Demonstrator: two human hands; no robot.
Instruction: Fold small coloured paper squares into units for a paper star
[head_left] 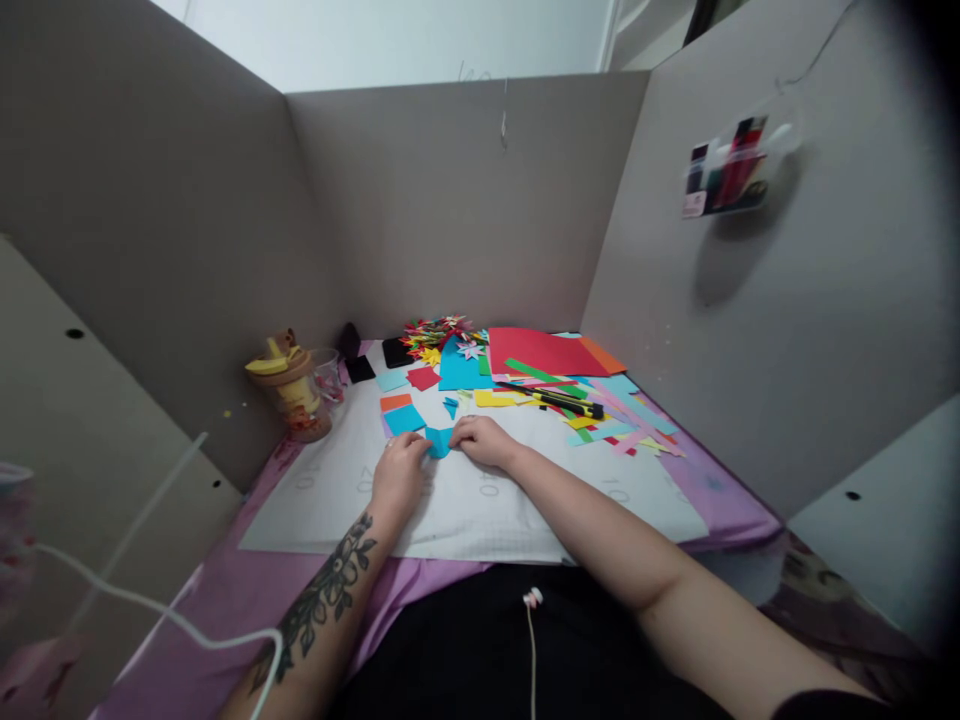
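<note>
A small piece of blue paper [439, 443] with a crease down its middle is held between my two hands, just above or on the white sheet [450, 515]. My left hand [402, 465] pinches its left edge. On the opposite edge, the fingers of my right hand [482, 441] are closed on the paper. Right behind it lies a small folded blue paper piece [450, 407]. Flat blue paper [404, 420] and orange paper [396, 402] rest to the left of that. A pile of folded paper stars [442, 335] stands at the back.
A black and yellow cutter knife [562, 401] lies among coloured paper strips [630, 410] on the right. Large red paper [536, 352] is behind them. A yellow-lidded cup [296, 390] stands at the left, beside a clear plastic cup [327, 375]. Grey panels [472, 200] enclose the table.
</note>
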